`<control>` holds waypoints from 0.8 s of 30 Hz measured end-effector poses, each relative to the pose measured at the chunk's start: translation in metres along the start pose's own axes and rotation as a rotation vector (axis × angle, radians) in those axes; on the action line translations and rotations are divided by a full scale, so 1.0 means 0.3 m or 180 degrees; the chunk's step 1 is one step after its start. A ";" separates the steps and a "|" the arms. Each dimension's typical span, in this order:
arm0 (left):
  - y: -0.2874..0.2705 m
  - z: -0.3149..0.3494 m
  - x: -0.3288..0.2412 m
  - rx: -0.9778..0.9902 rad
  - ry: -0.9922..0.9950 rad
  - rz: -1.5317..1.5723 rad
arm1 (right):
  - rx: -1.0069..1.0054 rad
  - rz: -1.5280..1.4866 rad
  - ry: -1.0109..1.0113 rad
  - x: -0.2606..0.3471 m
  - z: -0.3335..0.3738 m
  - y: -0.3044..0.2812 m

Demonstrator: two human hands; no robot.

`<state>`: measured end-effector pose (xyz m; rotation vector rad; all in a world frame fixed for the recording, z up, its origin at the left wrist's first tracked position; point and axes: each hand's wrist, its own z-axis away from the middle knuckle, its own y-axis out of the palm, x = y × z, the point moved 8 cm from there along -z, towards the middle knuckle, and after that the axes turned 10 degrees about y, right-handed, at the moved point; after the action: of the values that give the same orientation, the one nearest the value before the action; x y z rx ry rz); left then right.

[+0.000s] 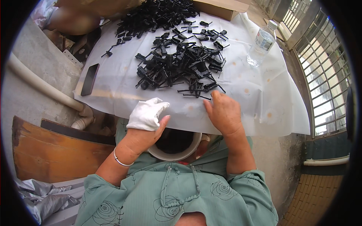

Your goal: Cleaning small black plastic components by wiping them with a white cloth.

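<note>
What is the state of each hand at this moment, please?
Left hand: open, fingers bent, no held object visible.
Right hand: open, thumb apart from fingers, at the nearest black parts; contact cannot be told.

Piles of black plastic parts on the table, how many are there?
2: a larger pile at the far side, and a smaller pile nearer, by the right hand. Loose parts lie between; more may be hidden past the top edge.
</note>
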<state>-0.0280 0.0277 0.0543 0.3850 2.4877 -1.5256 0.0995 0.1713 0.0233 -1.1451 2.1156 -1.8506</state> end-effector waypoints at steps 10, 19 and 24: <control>0.161 -0.025 0.047 0.0280 -0.0848 0.1699 | 0.0771 -0.1224 -0.1783 0.224 0.139 0.024; 0.239 0.044 0.066 0.0510 -0.1890 0.3967 | 0.0141 -0.2088 -0.2318 0.261 0.146 -0.030; 0.192 0.027 0.047 0.0067 -0.1627 0.3984 | -0.0023 -0.2579 -0.1225 0.199 0.103 -0.002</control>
<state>-0.0226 0.0470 -0.0020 1.0959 1.2942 -0.9001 0.0740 0.1111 0.0390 -2.3744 1.5446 -1.6265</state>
